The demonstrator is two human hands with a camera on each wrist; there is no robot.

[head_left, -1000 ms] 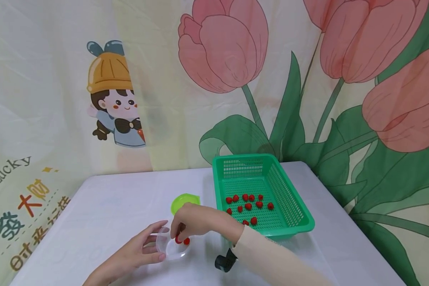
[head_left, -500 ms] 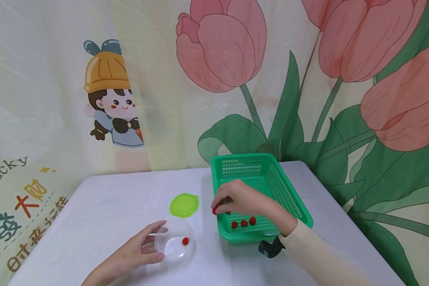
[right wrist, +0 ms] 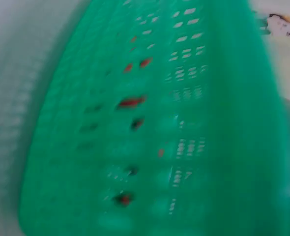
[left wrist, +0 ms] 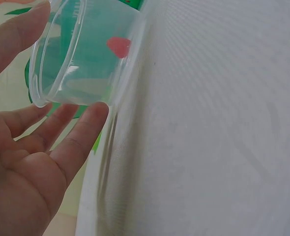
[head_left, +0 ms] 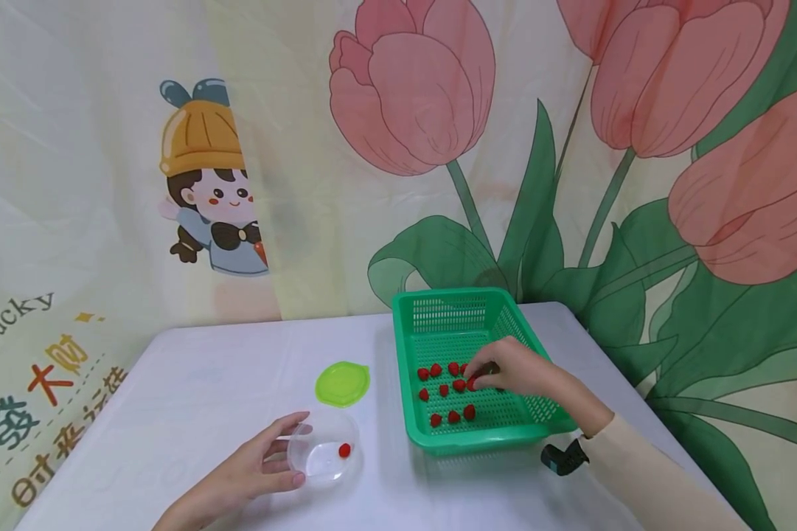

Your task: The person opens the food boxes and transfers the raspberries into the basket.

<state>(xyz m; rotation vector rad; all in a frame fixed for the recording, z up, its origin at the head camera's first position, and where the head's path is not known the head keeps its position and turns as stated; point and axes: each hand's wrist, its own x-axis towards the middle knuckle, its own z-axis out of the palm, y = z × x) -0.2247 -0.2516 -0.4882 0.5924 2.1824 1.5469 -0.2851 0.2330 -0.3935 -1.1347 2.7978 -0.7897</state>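
Observation:
My left hand [head_left: 252,464] holds a clear plastic cup [head_left: 321,464], thumb and fingers around its side. A single red strawberry [head_left: 344,450] lies inside; the left wrist view shows this strawberry [left wrist: 119,46] through the cup wall. Over the green basket [head_left: 491,441], my right hand [head_left: 514,366] pinches a small strawberry [head_left: 472,383] between thumb and fingertips. Several more strawberries [head_left: 454,417] are spread on the basket floor, some hidden by the hand. In the right wrist view the basket [right wrist: 233,123] is blurred, and the fingers barely show.
A lime-green lid [head_left: 342,383] lies flat on the white tablecloth [head_left: 239,383], between cup and basket. Behind the table hangs a printed cloth [head_left: 292,147] with tulips. A black wrist camera [head_left: 564,456] sits on the right wrist near the basket's front rim.
My right hand has moved from the cup over to the basket, carrying a strawberry, and now sits farther right inside it. One strawberry fewer shows in the cup. The left hand stays put.

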